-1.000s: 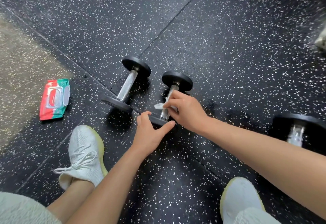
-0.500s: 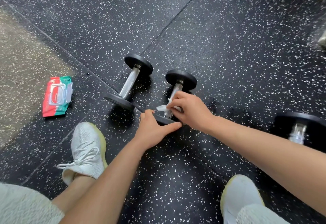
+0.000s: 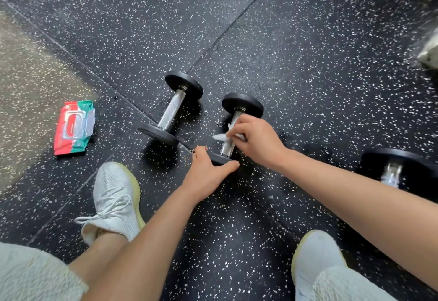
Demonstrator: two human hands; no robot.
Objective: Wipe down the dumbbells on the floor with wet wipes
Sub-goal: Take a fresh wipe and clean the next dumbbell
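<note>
Three black dumbbells with chrome handles lie on the speckled rubber floor. My left hand point(image 3: 208, 172) grips the near plate of the middle dumbbell point(image 3: 243, 106), thumb on one side and fingers on the other. My right hand point(image 3: 254, 139) pinches a white wet wipe point(image 3: 221, 137) around that dumbbell's handle, about halfway along it. Another dumbbell point(image 3: 174, 107) lies untouched just to the left. A third dumbbell point(image 3: 393, 167) lies at the right, partly hidden by my right forearm.
A red and green pack of wet wipes point(image 3: 74, 127) lies on the floor at the left, its lid flap raised. My white sneakers point(image 3: 113, 201) are planted on either side of my arms. A pale object point(image 3: 429, 51) sits at the right edge.
My right hand has slid the wipe up the handle from near the lower plate toward the middle. My left hand has kept its hold on the near plate.
</note>
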